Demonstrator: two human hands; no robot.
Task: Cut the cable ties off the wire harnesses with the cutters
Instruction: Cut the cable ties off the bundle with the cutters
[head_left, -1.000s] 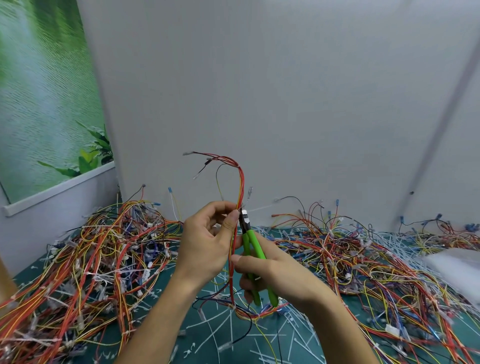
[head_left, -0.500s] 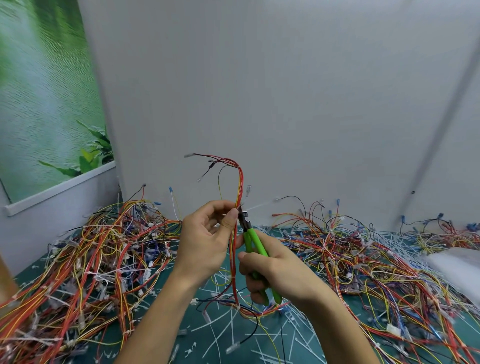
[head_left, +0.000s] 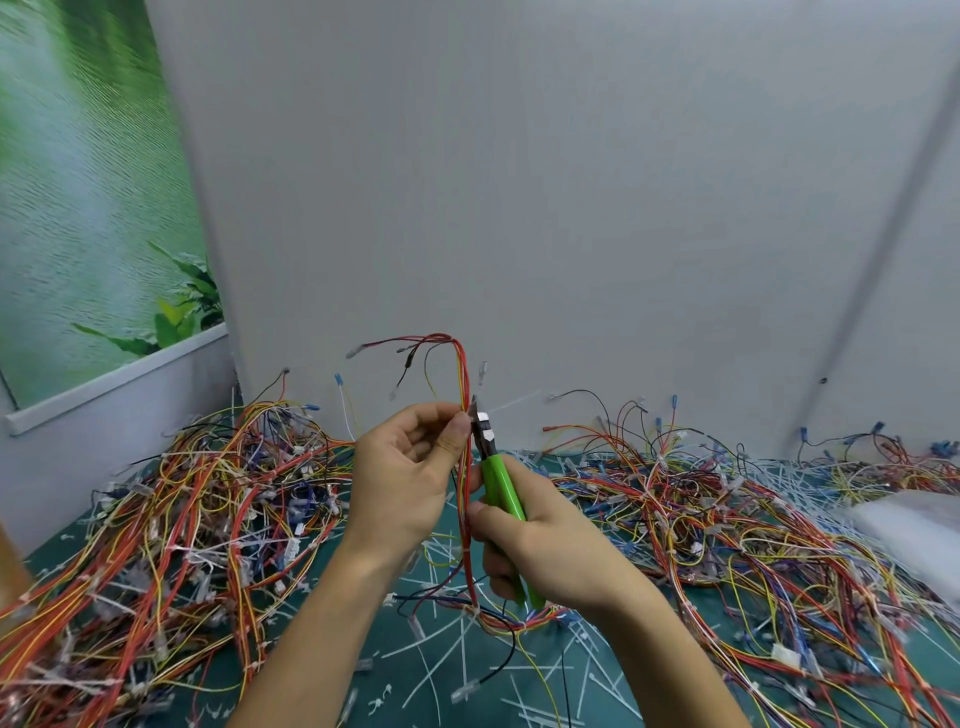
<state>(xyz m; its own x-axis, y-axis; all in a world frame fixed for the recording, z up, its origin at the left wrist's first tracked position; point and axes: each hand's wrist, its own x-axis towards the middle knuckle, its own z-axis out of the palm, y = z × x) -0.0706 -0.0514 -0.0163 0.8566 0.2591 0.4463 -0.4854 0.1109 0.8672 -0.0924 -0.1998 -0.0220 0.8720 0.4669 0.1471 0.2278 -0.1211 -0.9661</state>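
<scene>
My left hand (head_left: 402, 478) pinches a wire harness (head_left: 464, 374) of red, orange and yellow wires and holds it upright above the table. Its upper ends curl over to the left; its lower part hangs down to the mat. My right hand (head_left: 545, 545) grips the green-handled cutters (head_left: 498, 480). Their dark jaws touch the harness just beside my left thumb. A thin white cable tie (head_left: 511, 402) sticks out to the right from the jaws.
Big tangles of coloured wire harnesses lie on the left (head_left: 171, 519) and on the right (head_left: 727, 530) of the green cutting mat (head_left: 322, 670). Cut white tie pieces (head_left: 441, 660) litter the mat. A grey wall stands close behind. A white bag (head_left: 919, 535) lies at far right.
The cutters' jaws have moved up slightly against the harness by my left thumb. Both hands otherwise stay in place.
</scene>
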